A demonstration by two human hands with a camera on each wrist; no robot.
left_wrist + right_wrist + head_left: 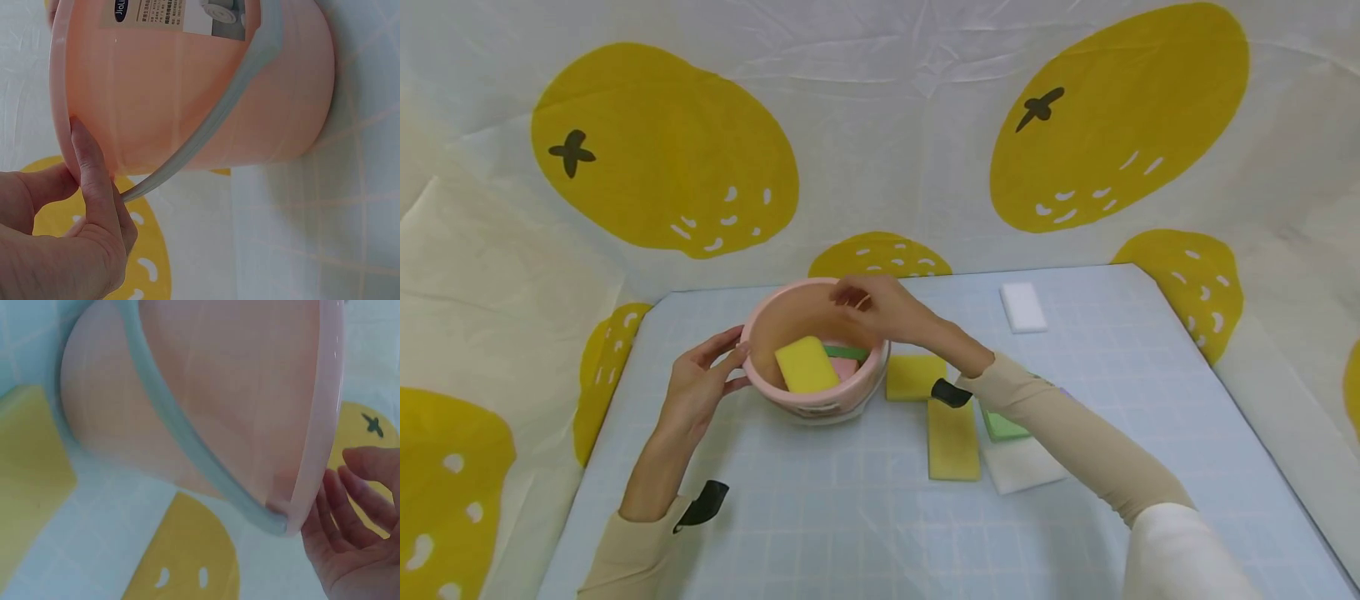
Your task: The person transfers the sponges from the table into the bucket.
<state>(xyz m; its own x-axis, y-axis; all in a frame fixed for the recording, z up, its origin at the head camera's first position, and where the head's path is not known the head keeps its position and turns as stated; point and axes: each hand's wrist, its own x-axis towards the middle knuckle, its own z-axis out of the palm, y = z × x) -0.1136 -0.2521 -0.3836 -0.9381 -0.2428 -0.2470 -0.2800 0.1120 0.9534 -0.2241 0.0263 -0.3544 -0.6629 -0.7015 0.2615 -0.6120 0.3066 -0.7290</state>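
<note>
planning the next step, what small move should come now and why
Probably move the right hand to the yellow sponge right beside the pink bucket: that hand appears empty, the left hand holds the bucket's rim, and a brighter yellow sponge already lies inside.

Pink bucket (793, 312) upright, w/ ylw sponge (807, 365) inside.

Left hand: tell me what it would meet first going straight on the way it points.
The pink bucket. The left hand has its fingers against the outer wall by the rim, so there seems to be no free gap ahead.
</note>
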